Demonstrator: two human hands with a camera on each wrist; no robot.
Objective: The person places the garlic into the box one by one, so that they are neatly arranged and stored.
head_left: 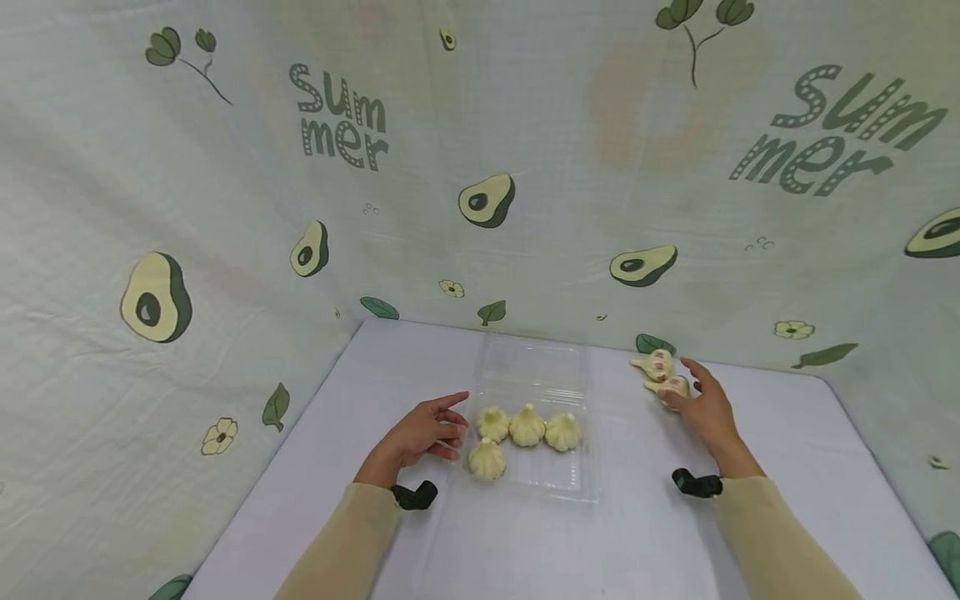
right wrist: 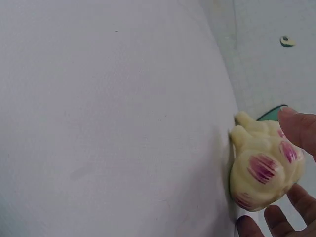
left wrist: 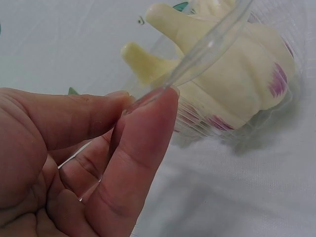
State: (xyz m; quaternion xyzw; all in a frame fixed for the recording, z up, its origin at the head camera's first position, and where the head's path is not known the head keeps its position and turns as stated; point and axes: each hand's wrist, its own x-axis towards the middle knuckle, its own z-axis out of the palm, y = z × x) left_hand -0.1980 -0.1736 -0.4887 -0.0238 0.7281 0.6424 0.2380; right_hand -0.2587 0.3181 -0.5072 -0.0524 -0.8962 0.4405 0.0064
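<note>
At the left side of a clear plastic clamshell box [head_left: 551,477], my left hand [head_left: 426,432] pinches its rim between thumb and index finger, as the left wrist view shows. Several garlic bulbs [head_left: 527,426] stand inside the box's near half. My right hand [head_left: 708,414] is spread around the nearer of two garlic bulbs [right wrist: 261,173] lying to the right. Its thumb [right wrist: 297,129] overlaps that bulb's upper side, while the other fingers are below it; firm contact cannot be made out. The farther bulb [head_left: 657,364] lies just behind, purple-streaked like its neighbour.
The box's lid [head_left: 532,367] lies folded back toward the rear of the white table [head_left: 637,533]. A printed cloth [head_left: 555,167] with avocados and lettering rises behind the table and along its sides. A dark wrist device [head_left: 415,496] is strapped on each arm.
</note>
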